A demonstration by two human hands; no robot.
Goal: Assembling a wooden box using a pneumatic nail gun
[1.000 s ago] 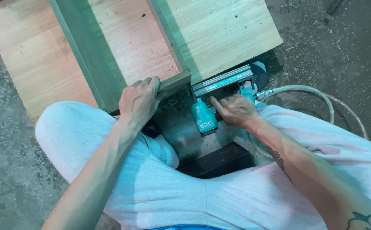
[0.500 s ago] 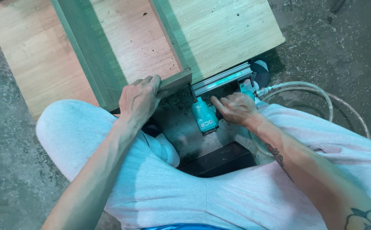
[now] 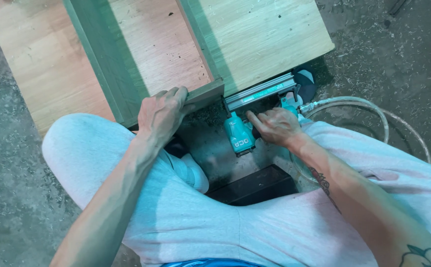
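Teal nail gun (image 3: 239,134) gripped by right hand (image 3: 274,126); left hand (image 3: 162,112) clasps frame (image 3: 203,95).

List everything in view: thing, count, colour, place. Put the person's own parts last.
Green-edged wooden frame: one, green edges with light wood panels, on the floor at top, its near corner under the left hand.
Teal pneumatic nail gun: one, teal body with a silvery magazine, set against the frame's near edge.
Clear air hose: one, translucent whitish, curving over the floor at right from the gun's rear.
Dark rectangular block: one, black, on the floor between the legs.
Grey concrete floor: one, grey, strewn with sawdust, all around.
Legs in pale trousers: two, light grey, folded, lower half of view.
Left hand: one, gripping the frame's corner.
Right hand: one, on the nail gun.
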